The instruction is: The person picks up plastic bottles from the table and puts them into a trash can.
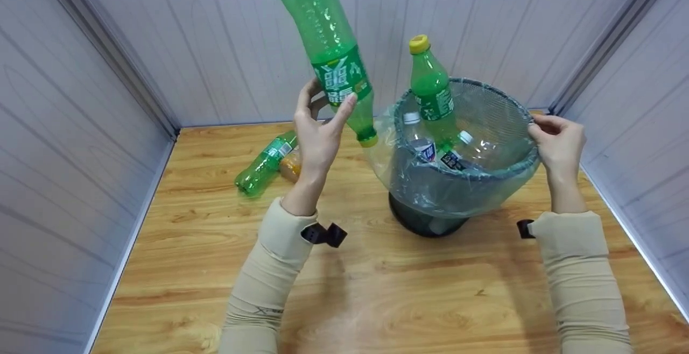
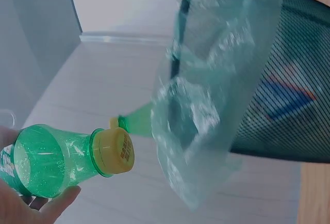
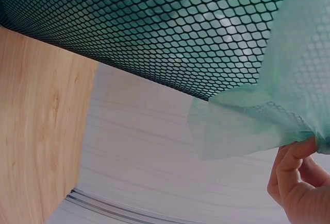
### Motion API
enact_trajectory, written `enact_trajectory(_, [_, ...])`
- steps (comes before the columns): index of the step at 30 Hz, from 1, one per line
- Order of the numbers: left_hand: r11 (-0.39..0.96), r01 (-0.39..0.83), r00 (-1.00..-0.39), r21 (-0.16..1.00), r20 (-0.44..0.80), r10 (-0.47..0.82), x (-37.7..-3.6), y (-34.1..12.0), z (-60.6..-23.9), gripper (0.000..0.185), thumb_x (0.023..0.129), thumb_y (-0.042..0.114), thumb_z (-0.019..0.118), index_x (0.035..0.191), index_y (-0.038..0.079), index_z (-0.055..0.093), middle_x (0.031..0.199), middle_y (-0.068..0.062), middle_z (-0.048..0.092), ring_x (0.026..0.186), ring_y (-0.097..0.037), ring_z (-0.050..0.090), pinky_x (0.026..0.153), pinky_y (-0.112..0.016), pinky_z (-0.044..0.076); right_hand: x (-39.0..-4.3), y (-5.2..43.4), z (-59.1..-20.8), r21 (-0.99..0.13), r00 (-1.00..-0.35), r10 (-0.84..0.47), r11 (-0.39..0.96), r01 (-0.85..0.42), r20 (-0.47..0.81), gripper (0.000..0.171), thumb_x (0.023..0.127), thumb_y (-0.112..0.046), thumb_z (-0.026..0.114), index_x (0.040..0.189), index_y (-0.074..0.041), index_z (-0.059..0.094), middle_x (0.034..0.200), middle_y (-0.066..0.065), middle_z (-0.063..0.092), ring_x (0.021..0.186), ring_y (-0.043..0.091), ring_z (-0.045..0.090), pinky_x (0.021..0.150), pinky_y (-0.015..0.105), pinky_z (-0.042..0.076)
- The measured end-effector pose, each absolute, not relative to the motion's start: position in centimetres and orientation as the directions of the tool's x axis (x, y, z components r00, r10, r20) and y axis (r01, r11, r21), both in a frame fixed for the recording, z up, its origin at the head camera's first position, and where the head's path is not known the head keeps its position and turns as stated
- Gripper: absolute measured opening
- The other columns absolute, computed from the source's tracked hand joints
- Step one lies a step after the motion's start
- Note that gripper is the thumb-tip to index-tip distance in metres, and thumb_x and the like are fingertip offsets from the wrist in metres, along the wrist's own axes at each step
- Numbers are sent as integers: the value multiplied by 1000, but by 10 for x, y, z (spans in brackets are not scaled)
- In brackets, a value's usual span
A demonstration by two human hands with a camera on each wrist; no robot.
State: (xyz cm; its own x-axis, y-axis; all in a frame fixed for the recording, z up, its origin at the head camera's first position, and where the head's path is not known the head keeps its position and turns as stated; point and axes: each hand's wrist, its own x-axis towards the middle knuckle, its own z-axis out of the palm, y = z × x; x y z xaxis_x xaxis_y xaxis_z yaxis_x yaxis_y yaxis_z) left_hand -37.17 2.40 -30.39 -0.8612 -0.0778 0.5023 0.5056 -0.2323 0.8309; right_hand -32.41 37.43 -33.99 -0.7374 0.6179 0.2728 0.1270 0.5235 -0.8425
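Note:
My left hand (image 1: 318, 133) grips a large green plastic bottle (image 1: 331, 36) by its label, tilted with its yellow cap pointing down. The left wrist view shows that cap (image 2: 114, 151) close beside the loose bag edge. My right hand (image 1: 560, 141) pinches the rim of a dark mesh trash can (image 1: 414, 219) with the green plastic bag (image 1: 457, 195) folded over it. The right wrist view has those fingers (image 3: 294, 165) on the gathered bag. Inside the can, a green bottle (image 1: 430, 82) stands above the rim, with clear, white-capped bottles (image 1: 420, 139) lower down.
On the wooden floor (image 1: 215, 268) to the left lie another green bottle (image 1: 264, 168) and an orange-coloured bottle (image 1: 290, 165), partly behind my left forearm. White panel walls (image 1: 242, 47) close off the back and both sides.

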Motion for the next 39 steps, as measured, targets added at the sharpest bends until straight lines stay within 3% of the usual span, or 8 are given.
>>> enact_trajectory(24, [-346, 490, -824, 800, 555, 115, -341, 100, -299, 61, 75, 5, 69, 126, -2, 37, 116, -12, 44, 101, -20, 49, 75, -29, 50, -323, 372, -342, -860, -736, 623, 498, 111, 265, 28, 80, -7, 56, 104, 4, 63, 71, -18, 53, 67, -1, 49, 57, 10, 40])
enact_trajectory(30, [-291, 510, -812, 810, 564, 149, -340, 119, -305, 60, 75, 10, 70, 126, 0, 38, 117, -13, 45, 99, -16, 48, 73, -25, 50, -325, 370, -342, -870, -748, 613, 482, 100, 254, 28, 80, -7, 56, 105, 5, 63, 72, -18, 53, 68, -1, 49, 60, 11, 40])
enact_trajectory(39, [-93, 553, -798, 828, 558, 225, -340, 143, -313, 60, 76, 19, 70, 125, 3, 39, 115, -8, 45, 99, -11, 46, 73, -19, 47, -326, 369, -344, -856, -746, 610, 505, 108, 266, 28, 80, -8, 56, 105, 3, 63, 71, -19, 52, 67, -2, 49, 58, 10, 40])
